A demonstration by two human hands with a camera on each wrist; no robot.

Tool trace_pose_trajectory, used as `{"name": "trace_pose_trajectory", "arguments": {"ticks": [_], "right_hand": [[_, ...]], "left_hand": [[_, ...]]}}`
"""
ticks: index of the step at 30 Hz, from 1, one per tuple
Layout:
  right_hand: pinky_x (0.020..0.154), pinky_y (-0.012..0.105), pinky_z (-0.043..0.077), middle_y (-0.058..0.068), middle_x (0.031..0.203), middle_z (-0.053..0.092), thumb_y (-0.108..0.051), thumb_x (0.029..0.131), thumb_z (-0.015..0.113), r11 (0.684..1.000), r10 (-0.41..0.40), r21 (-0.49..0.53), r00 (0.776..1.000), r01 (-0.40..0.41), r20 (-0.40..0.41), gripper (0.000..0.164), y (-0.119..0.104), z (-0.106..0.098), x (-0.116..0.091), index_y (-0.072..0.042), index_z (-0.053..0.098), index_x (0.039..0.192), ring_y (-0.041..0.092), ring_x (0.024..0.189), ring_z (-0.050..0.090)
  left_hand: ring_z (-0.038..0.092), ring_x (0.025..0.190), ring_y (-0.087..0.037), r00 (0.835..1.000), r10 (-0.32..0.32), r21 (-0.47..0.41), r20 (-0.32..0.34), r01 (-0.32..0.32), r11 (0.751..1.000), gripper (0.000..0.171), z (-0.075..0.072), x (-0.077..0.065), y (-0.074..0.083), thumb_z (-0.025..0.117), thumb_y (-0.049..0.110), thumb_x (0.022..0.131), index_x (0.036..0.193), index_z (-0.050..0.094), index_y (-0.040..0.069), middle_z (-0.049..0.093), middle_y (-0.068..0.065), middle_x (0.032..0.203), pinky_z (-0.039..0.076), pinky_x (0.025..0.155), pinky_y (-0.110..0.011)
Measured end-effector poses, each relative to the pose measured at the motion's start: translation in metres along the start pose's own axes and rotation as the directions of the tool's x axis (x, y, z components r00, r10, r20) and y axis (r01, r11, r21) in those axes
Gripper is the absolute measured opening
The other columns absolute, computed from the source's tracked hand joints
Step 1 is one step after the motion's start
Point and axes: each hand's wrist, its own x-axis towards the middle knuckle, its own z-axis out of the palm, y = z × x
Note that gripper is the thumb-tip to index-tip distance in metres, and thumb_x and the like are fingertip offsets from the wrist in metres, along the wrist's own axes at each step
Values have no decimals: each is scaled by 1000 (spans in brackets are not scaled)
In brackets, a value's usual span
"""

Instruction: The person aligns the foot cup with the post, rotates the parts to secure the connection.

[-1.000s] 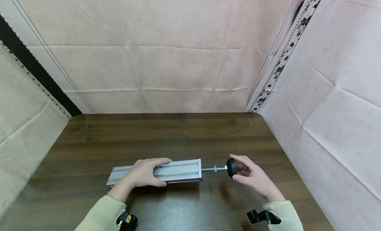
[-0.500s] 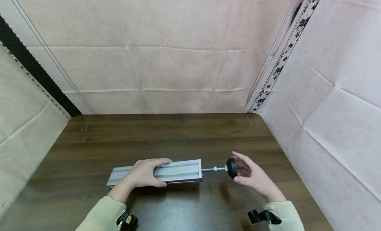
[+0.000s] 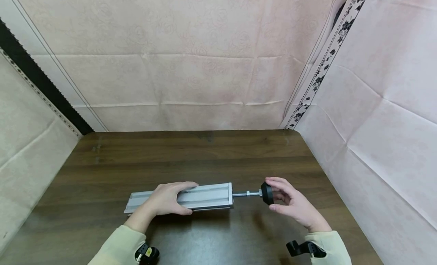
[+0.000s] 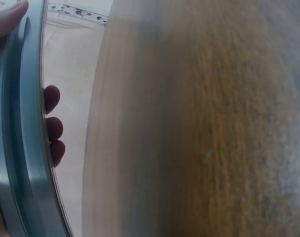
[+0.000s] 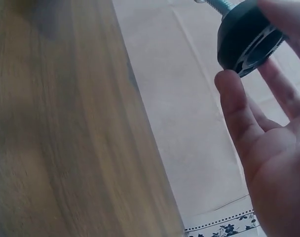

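Note:
My left hand [image 3: 166, 199] grips a silver aluminium extrusion [image 3: 209, 197] from above, thumb on the near side and fingers over the far side. In the left wrist view, fingertips [image 4: 53, 127] wrap past the edge of the grooved profile. A threaded rod [image 3: 240, 194] with nuts sticks out of the right end and carries a black levelling foot [image 3: 267, 193]. Around the rim of that foot, my right hand [image 3: 294, 206] pinches with thumb and fingers. The right wrist view shows the foot's hollow underside [image 5: 263, 48] facing the palm, with the thumb [image 5: 231, 89] right at its rim.
A brown wood-grain table [image 3: 191, 155] lies beneath the hands. Pale patterned cloth [image 3: 191, 75] hangs behind it and on both sides, with a floral border strip [image 3: 317, 81] at the right. Black camera mounts [image 3: 304, 249] sit on both wrists.
My right fingers spread away from the foot half a second ago and have now come back onto its rim. The left hand keeps its grip, and everything shifts very slightly right.

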Motion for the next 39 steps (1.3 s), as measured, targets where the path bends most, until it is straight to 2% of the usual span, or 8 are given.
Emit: {"name": "trace_pose_trajectory", "arguments": {"ticks": [9, 15, 20, 23, 27, 31, 34, 39], "right_hand": [[72, 29, 50, 5, 116, 50, 2, 86, 63, 988, 150, -26, 986, -152, -74, 54, 0, 1, 1, 0, 44, 136, 15, 90, 59], [64, 35, 51, 18, 115, 52, -4, 90, 59, 970, 239, -21, 966, -242, -95, 47, -2, 2, 4, -2, 45, 135, 16, 81, 60], [78, 31, 49, 18, 124, 47, -2, 88, 62, 973, 222, -44, 971, -226, -87, 59, -1, 1, 2, -5, 38, 141, 15, 98, 58], [88, 28, 44, 15, 133, 40, 2, 83, 67, 986, 154, -57, 986, -158, -63, 72, 1, -1, -1, -6, 30, 145, 13, 111, 52], [92, 26, 41, 9, 141, 29, 7, 78, 70, 998, 60, -28, 998, -61, -12, 81, 3, -2, -1, -5, 27, 145, 14, 120, 46], [91, 25, 42, 10, 144, 26, 10, 77, 69, 1000, -4, -10, 1000, 4, 23, 74, 3, -1, 0, 0, 33, 142, 17, 117, 48], [89, 25, 43, 14, 143, 30, 11, 78, 68, 999, -30, -23, 999, 30, 19, 67, 2, -1, 0, 2, 39, 137, 18, 114, 51], [84, 25, 45, 12, 133, 40, 7, 80, 68, 998, 34, -60, 999, -36, -31, 63, 0, 1, 1, 0, 43, 137, 15, 106, 56]], "left_hand": [[55, 110, -14, 1000, 9, -2, 8, -9, 1000, 72, 0, 1, 1, 72, 60, 66, 131, 54, 33, 56, 7, 128, 39, 85, -45], [55, 110, -14, 1000, 6, 6, 5, -6, 1000, 72, 0, 1, 1, 71, 62, 66, 130, 54, 35, 57, 8, 127, 39, 85, -44], [55, 110, -15, 1000, 10, 14, -5, -10, 1000, 72, 0, 0, 0, 71, 61, 66, 130, 54, 35, 57, 8, 127, 39, 84, -45], [55, 110, -14, 1000, 5, 14, -8, -4, 1000, 72, 1, 0, -1, 72, 61, 66, 130, 54, 34, 57, 8, 127, 39, 84, -44], [54, 111, -14, 1000, -3, 10, -5, 3, 1000, 72, 1, 0, -1, 72, 61, 66, 130, 54, 34, 56, 9, 127, 39, 84, -44], [54, 111, -14, 1000, -7, 5, 3, 7, 1000, 72, 0, -1, -1, 71, 61, 66, 130, 54, 34, 56, 9, 128, 39, 84, -44], [54, 111, -14, 1000, -4, 3, 2, 4, 1000, 72, 0, 0, -1, 72, 61, 66, 130, 54, 34, 56, 8, 127, 39, 85, -45], [55, 111, -14, 1000, -1, 3, -3, 1, 1000, 72, 0, 0, -1, 72, 60, 66, 130, 55, 33, 57, 8, 127, 39, 85, -45]]}}
